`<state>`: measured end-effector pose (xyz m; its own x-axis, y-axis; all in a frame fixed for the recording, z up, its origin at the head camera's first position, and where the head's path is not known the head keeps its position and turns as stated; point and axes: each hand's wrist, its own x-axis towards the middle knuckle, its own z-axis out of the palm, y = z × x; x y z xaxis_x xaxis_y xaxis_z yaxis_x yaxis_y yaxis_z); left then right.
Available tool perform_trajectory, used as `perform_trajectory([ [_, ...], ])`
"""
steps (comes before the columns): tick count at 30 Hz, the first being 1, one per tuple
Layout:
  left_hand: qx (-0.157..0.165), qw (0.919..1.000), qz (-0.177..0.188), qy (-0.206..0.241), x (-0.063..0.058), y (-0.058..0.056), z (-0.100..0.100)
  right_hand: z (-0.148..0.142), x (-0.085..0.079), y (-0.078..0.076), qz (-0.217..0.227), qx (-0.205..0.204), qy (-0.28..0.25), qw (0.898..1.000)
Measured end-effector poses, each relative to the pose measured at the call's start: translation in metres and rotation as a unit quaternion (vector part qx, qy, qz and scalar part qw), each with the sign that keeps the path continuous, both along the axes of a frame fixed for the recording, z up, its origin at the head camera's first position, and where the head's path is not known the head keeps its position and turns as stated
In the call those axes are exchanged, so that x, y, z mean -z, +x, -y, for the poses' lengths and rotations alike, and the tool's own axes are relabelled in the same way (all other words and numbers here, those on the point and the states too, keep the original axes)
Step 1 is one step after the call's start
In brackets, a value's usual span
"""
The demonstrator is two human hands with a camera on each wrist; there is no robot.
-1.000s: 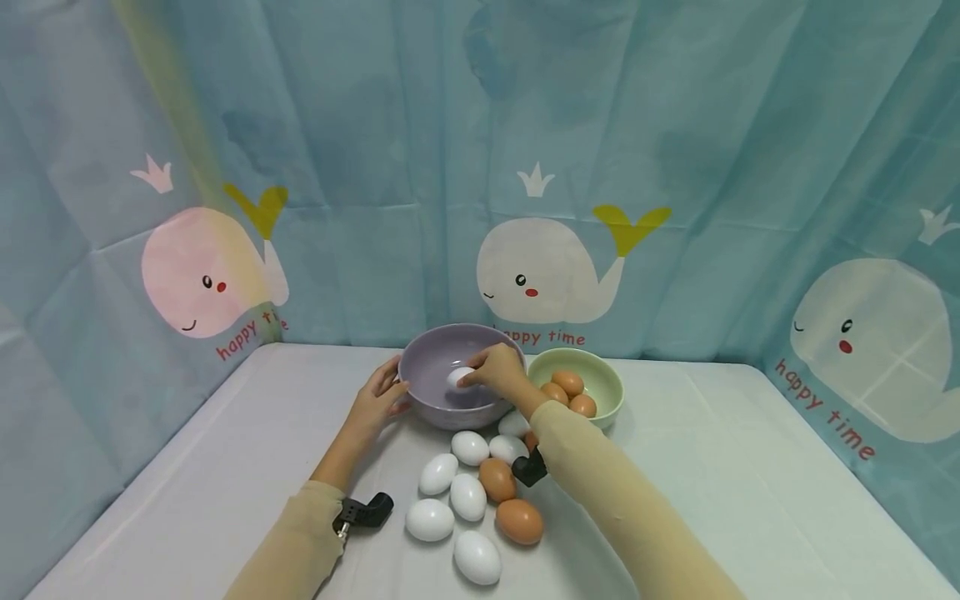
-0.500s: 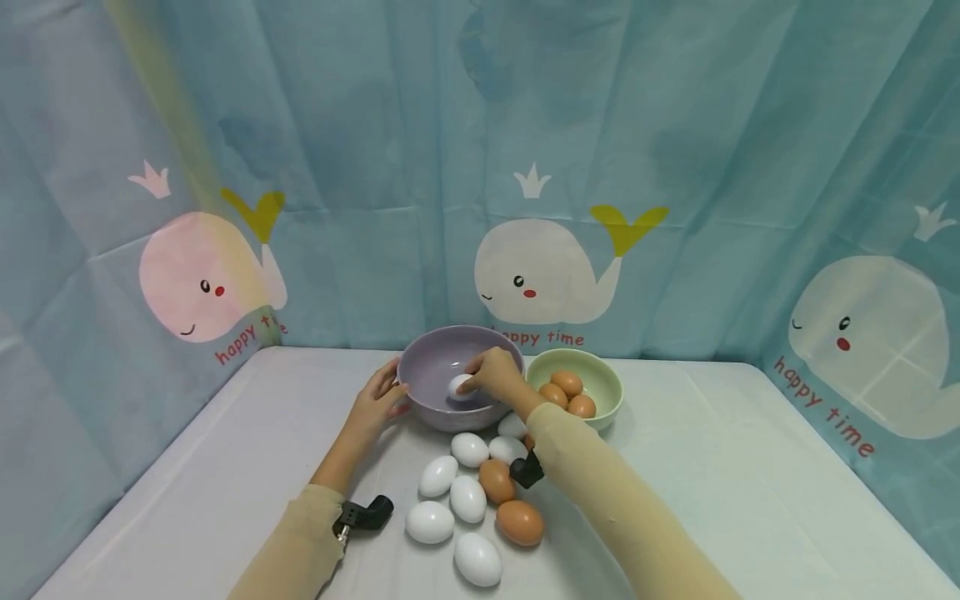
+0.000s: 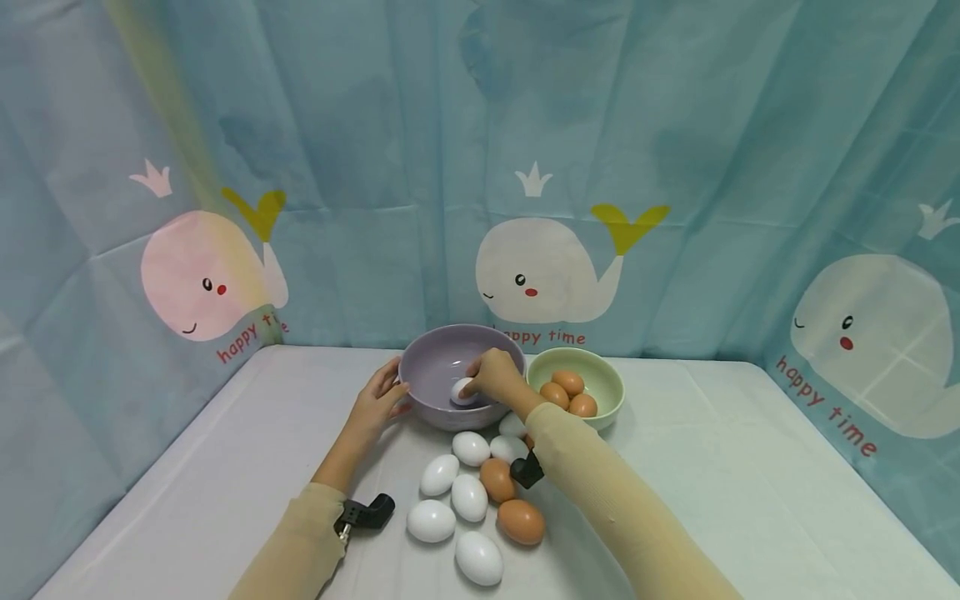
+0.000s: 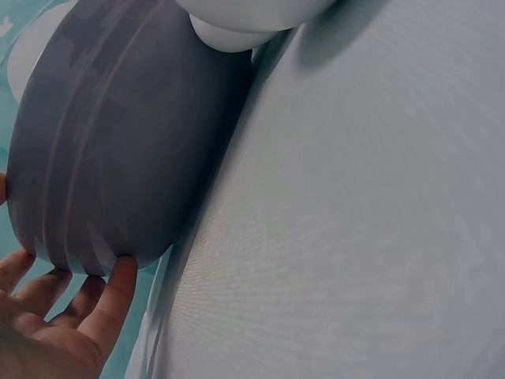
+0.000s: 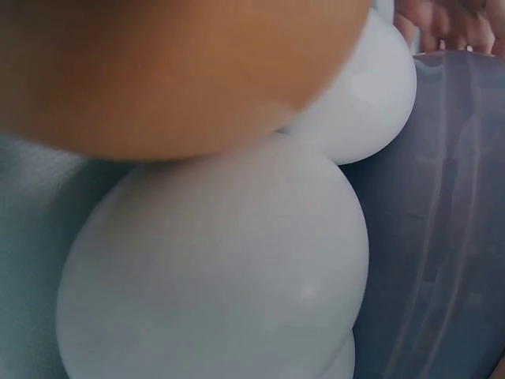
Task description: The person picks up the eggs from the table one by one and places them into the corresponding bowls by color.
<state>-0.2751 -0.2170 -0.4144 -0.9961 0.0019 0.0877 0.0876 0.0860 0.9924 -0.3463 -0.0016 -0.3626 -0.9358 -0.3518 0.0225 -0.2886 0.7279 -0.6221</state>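
A purple bowl (image 3: 431, 360) stands at the back of the table. At its left side my left hand (image 3: 372, 406) holds it, one digit at the rim; in the left wrist view several spread fingers (image 4: 117, 304) touch the outer wall. Inside the bowl, low down, my right hand (image 3: 498, 375) pinches a white egg (image 3: 461, 392), partly hidden by the fingers. In front of the bowl lie several white eggs (image 3: 469, 498) and brown eggs (image 3: 521, 522). Close in the right wrist view are a brown egg (image 5: 189, 71) and a white egg (image 5: 221, 260); the right fingers are out of that view.
A green bowl (image 3: 609, 377) with 3 visible brown eggs (image 3: 567, 383) stands right beside the purple one. The right sleeve (image 3: 622, 508) passes over the loose eggs and partly hides some. A whale-print curtain (image 3: 360, 275) hangs behind the white table (image 3: 225, 467).
My right hand has lowered the white egg deeper into the purple bowl, mostly in the earlier half second. The left hand and the loose eggs stay put.
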Motion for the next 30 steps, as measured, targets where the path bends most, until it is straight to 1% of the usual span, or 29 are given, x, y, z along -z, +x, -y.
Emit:
perform_trajectory([
  [6,-0.001,1.0,0.003,-0.003,0.0,-0.001,-0.001,0.0,-0.001,0.001,0.014,0.001,0.001,1.0],
  [15,0.005,1.0,-0.002,-0.005,0.0,-0.003,0.0,0.0,-0.003,0.001,0.018,0.008,0.004,1.0],
  [21,0.004,1.0,-0.002,-0.006,-0.002,-0.005,0.0,-0.001,-0.004,0.0,0.026,0.008,-0.006,1.0],
  [24,0.004,1.0,-0.005,-0.004,-0.001,-0.005,0.0,-0.005,-0.005,0.0,0.022,0.006,-0.039,0.999],
  [26,0.005,1.0,-0.005,-0.005,0.001,-0.005,0.0,-0.009,-0.007,0.004,0.016,-0.001,-0.078,0.997],
  [28,0.003,1.0,-0.003,-0.004,0.003,-0.005,0.001,-0.015,-0.011,0.012,0.015,-0.011,-0.131,0.991],
  [30,0.002,1.0,-0.002,-0.006,0.004,-0.004,0.003,-0.02,-0.016,0.022,0.026,-0.023,-0.18,0.983],
])
